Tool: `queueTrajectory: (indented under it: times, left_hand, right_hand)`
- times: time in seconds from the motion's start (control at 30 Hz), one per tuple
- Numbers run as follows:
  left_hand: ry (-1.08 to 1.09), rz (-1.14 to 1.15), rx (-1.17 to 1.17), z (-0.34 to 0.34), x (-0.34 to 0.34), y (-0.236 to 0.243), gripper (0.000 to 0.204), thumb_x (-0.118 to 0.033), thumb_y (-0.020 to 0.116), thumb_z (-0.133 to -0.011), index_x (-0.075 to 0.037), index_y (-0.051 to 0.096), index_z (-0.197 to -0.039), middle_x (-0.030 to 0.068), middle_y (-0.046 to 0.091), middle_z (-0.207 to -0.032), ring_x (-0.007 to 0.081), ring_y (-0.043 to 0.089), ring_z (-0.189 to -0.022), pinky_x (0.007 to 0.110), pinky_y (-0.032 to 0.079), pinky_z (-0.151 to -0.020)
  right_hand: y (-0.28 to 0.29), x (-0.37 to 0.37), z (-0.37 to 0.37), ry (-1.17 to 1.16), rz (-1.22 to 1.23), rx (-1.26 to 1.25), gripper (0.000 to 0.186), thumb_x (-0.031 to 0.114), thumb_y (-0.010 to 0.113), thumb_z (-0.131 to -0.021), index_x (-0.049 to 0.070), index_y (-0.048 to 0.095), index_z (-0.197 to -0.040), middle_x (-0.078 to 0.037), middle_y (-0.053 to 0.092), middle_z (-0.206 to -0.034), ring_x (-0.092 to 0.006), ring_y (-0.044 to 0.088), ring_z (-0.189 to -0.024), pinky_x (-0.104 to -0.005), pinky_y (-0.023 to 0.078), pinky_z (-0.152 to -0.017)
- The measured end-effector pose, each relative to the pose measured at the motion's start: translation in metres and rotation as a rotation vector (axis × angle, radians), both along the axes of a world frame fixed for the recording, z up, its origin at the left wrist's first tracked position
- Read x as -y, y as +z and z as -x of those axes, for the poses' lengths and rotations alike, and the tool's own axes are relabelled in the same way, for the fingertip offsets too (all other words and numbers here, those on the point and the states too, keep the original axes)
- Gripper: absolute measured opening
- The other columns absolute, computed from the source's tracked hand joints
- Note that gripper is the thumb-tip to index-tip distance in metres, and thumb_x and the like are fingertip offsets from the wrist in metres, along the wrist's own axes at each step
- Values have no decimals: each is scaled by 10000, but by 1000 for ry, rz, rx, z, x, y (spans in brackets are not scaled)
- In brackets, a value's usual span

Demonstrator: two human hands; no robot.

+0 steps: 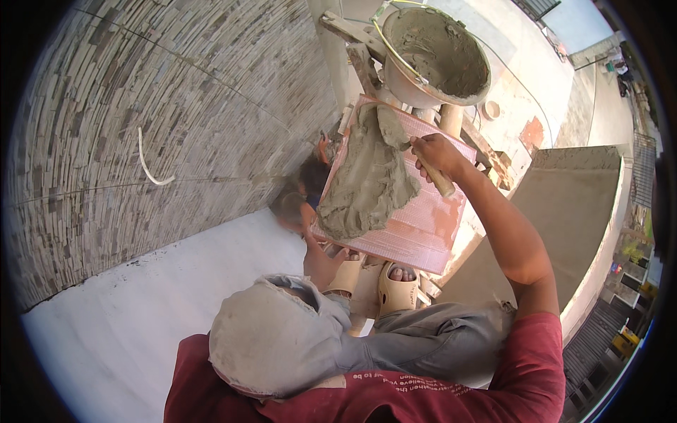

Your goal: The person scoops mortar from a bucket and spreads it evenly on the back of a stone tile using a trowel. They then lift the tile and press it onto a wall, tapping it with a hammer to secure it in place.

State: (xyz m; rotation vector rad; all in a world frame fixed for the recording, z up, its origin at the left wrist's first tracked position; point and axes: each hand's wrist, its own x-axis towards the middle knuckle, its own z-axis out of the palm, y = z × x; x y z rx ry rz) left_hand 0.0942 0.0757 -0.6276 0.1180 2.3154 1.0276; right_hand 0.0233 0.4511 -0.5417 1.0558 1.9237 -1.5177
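Observation:
My right hand (pixel 434 156) grips a wooden-handled trowel (pixel 444 183), its blade coated in mortar at the far end of a pink tile (pixel 430 240). A thick, uneven mound of grey mortar (pixel 360 190) covers much of the tile's ridged back. My left hand (pixel 317 261) holds the tile's near left corner, fingers at its edge. Just beyond the tile stands a bucket (pixel 405 42) with grey mortar inside and a yellowish handle. Below the tile my sandalled feet (pixel 397 282) rest on a narrow support.
A stone-strip wall (pixel 155 106) rises at left above a white ledge (pixel 141 324). Another person (pixel 310 183) is low beside the wall, partly hidden by the tile. Wooden planks (pixel 493 155) lie under the bucket and tile. A rendered low wall (pixel 543 204) stands at right.

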Motion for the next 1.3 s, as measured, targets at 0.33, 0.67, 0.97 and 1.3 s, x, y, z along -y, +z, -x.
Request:
queueTrajectory:
  times: [0.33, 0.67, 0.97, 1.3]
  left_hand:
    - [16, -42, 20, 2, -5, 13, 1160, -200, 861, -775, 13, 11, -1536, 265, 502, -1341, 384, 531, -1238, 429, 439, -1021]
    - [-19, 27, -10, 1, 0, -2, 1135, -200, 856, -781, 9, 25, -1526, 229, 526, -1287, 358, 552, -1200, 423, 457, -985]
    - [-75, 2, -128, -1, 5, -11, 1142, -182, 856, -783, 19, 13, -1526, 243, 522, -1280, 366, 563, -1190, 420, 467, -982]
    - [-25, -4, -34, 1, 3, 2, 1146, -193, 858, -782, 13, 15, -1531, 266, 508, -1321, 391, 560, -1202, 444, 468, -988]
  right_hand:
    - [-14, 31, 29, -139, 305, -82, 429, 385, 487, -1058, -15, 594, -946, -95, 609, -715, -198, 603, -512, -362, 514, -442]
    - [-11, -21, 16, 876, -929, -309, 298, 279, 561, -976, 11, 691, -989, -226, 719, -886, -379, 712, -871, -479, 560, -752]
    - [12, -9, 15, 389, -100, 63, 479, 408, 461, -1056, -44, 618, -1079, -71, 596, -678, -168, 608, -517, -342, 488, -405]
    - [47, 24, -4, 658, 55, 157, 498, 435, 482, -1051, -37, 632, -1001, -87, 627, -687, -186, 648, -536, -342, 510, -439]
